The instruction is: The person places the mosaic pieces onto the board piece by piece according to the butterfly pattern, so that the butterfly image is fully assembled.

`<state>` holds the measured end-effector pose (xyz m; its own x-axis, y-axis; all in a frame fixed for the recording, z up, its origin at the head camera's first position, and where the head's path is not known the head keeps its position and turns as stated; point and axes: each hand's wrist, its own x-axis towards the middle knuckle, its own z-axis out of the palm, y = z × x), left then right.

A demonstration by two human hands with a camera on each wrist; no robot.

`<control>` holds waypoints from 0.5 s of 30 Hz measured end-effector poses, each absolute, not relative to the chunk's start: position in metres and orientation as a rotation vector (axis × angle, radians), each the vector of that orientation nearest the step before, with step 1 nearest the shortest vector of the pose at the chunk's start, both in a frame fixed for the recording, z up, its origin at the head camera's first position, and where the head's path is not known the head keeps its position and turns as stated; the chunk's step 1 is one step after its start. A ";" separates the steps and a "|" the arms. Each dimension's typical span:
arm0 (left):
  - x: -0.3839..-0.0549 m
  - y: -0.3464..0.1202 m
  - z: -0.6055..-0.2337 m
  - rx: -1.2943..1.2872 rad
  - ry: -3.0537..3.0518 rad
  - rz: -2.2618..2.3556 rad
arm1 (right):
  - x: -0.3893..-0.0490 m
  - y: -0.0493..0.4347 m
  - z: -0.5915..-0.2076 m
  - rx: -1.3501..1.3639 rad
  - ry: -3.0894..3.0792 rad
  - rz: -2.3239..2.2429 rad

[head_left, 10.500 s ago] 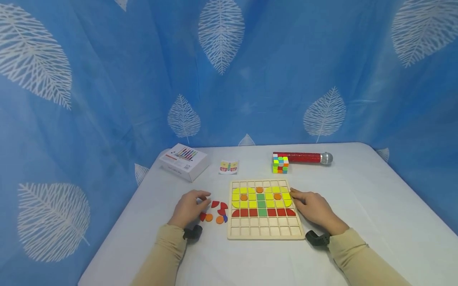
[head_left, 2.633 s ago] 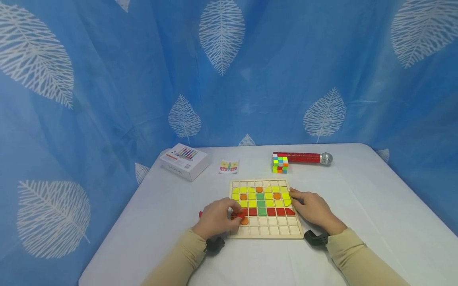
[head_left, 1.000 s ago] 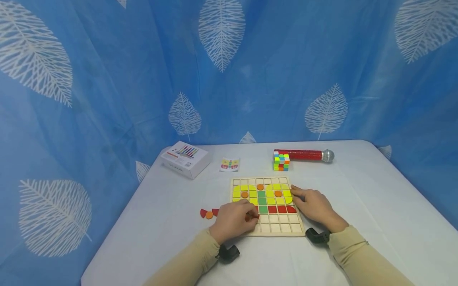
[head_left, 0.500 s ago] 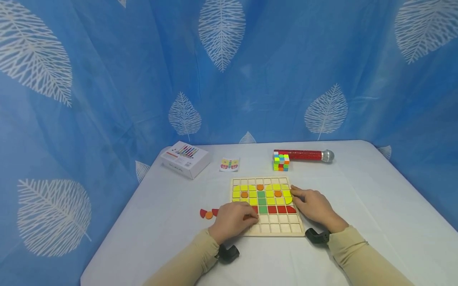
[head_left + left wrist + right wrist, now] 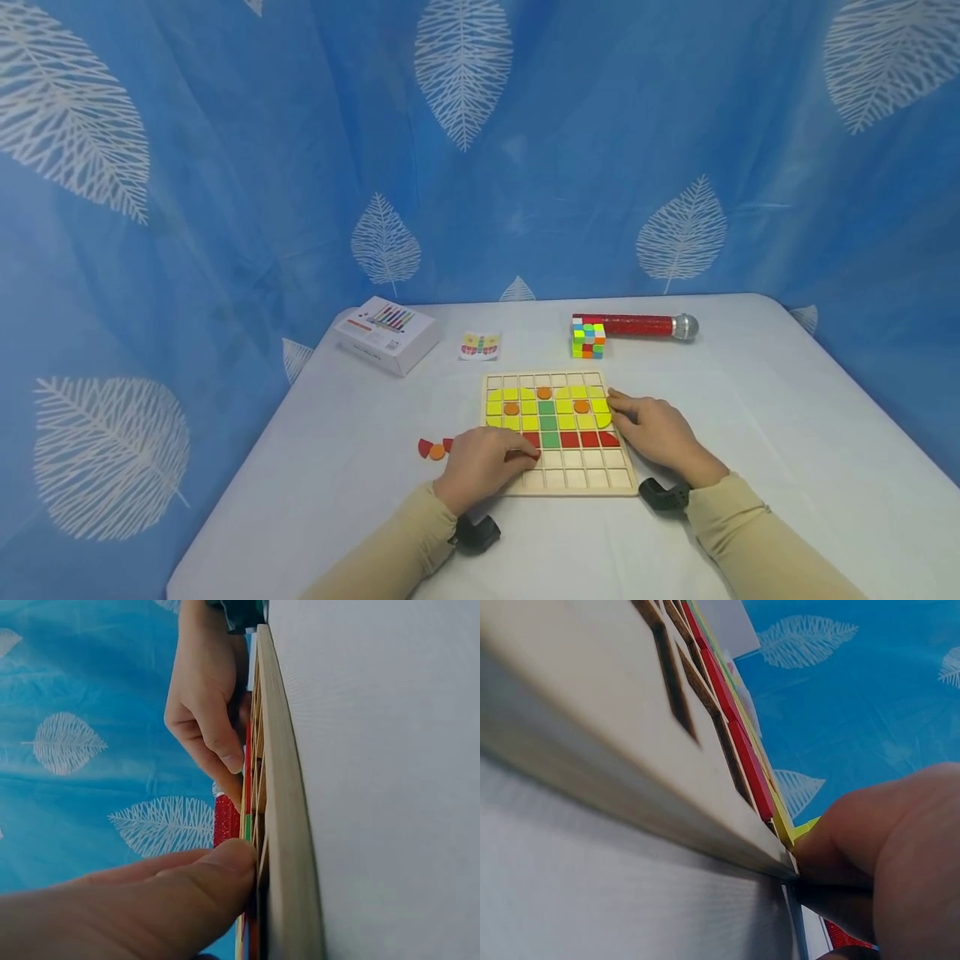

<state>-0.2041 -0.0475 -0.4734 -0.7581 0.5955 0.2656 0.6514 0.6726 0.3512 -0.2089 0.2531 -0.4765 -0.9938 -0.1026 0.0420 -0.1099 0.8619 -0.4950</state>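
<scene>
My left hand is over the lower left of the wooden grid board, pinching a red puzzle piece just below the red row. In the left wrist view its thumb is right at the board's surface. My right hand rests at the board's right edge, fingers touching the rim beside the yellow pieces. Green squares form a middle column, with red pieces in a row and orange discs among the yellow. The left hand hides the board's lower left cells.
Left of the board lie a loose red piece and an orange disc, with another red piece partly behind the hand. Farther back are a white box, a pattern card, a puzzle cube and a red microphone.
My left hand has moved right from the loose pieces onto the board, and fewer loose pieces show. Over the last half second it shifted only slightly. My right hand stayed at the edge.
</scene>
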 end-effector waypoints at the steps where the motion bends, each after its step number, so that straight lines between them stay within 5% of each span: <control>1: -0.204 -0.048 -0.474 -1.022 -2.759 -0.677 | -0.209 0.253 -0.476 0.169 -3.019 0.806; 6: -0.209 -0.063 -0.464 -0.895 -2.718 -0.773 | -0.209 0.253 -0.477 0.154 -3.032 0.828; 15: -0.230 -0.140 -0.438 -0.251 -3.019 -0.632 | -0.211 0.255 -0.479 0.191 -3.000 0.813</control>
<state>-0.2298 -0.1401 -0.4377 -0.9857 0.1488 0.0788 0.1679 0.9035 0.3943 -0.2113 0.2547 -0.4794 -0.9921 -0.1110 0.0586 -0.1254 0.8562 -0.5011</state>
